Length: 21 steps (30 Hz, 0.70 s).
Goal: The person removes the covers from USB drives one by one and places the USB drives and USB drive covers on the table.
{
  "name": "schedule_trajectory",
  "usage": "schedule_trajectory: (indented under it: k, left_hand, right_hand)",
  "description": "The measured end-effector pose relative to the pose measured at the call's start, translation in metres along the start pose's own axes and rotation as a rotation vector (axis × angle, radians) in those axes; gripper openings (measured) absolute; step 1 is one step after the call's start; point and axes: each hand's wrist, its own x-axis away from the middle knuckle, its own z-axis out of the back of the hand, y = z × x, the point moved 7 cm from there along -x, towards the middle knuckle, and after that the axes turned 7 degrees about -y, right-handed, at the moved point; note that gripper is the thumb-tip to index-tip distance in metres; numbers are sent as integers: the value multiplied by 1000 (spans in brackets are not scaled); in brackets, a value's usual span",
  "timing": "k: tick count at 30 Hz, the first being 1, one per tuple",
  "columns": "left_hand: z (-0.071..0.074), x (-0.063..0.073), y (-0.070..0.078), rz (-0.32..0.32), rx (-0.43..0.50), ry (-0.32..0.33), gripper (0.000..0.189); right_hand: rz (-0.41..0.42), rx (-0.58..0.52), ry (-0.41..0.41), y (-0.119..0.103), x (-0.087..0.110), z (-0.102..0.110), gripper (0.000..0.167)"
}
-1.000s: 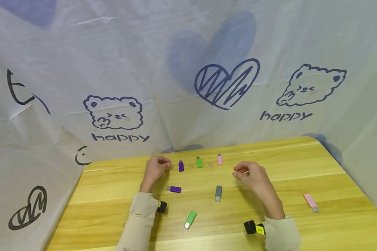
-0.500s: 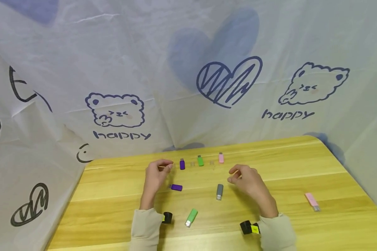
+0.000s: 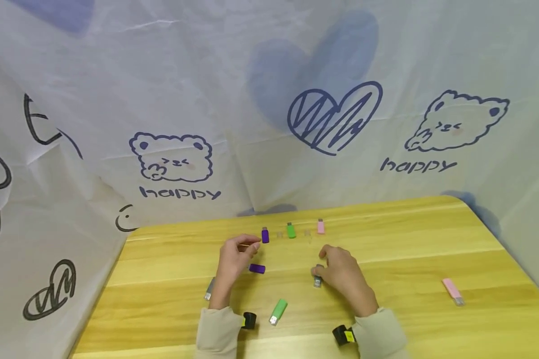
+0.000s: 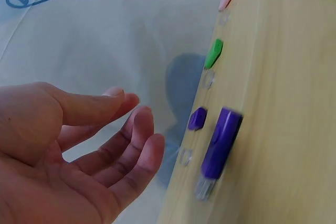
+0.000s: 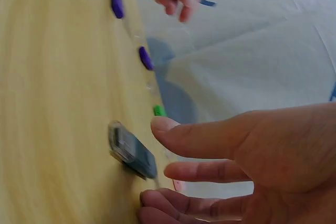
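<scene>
In the head view my right hand (image 3: 341,269) is over a grey USB stick (image 3: 317,282), partly covering it. The right wrist view shows thumb and fingers spread apart beside this grey stick (image 5: 134,153), which has a clear cap. My left hand (image 3: 235,259) hovers, holding nothing, its fingers loosely bent. Nearest to it lie a capped purple USB stick (image 4: 222,142) and an uncapped purple USB stick (image 3: 265,235). Farther right in the back row are an uncapped green USB stick (image 3: 291,231) and an uncapped pink one (image 3: 321,227).
Clear caps (image 3: 307,233) lie between the back-row sticks. A capped green USB stick (image 3: 278,312) lies near the front, a pink one (image 3: 453,291) at the right. Another grey stick (image 3: 209,289) sits beside the left forearm. A printed cloth hangs behind the wooden table (image 3: 408,239).
My right hand has moved left and nearer, to the grey USB stick. The left hand has drawn nearer and rightward, away from the back row's left end; another grey stick now shows beside that forearm.
</scene>
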Motion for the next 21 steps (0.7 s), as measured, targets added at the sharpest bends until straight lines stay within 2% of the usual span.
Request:
schedule_trajectory:
  k: [3,10,15,21]
  left_hand:
    - [-11,0,2,-1,16,-39,13]
    - [-26,1,12,-42,43,-97,13]
    - [-33,1,17,-62,41,-132,12]
    - [-38,0,20,-57,45,-157,13]
  right_hand:
    - [-2,32,14,-4,0,-4,39]
    - [-17,24,20,-6,-1,-9,19]
    - [-6,-53,10,-1,-3,-9,21]
    - [54,-174,38,-2,-6,-1,26]
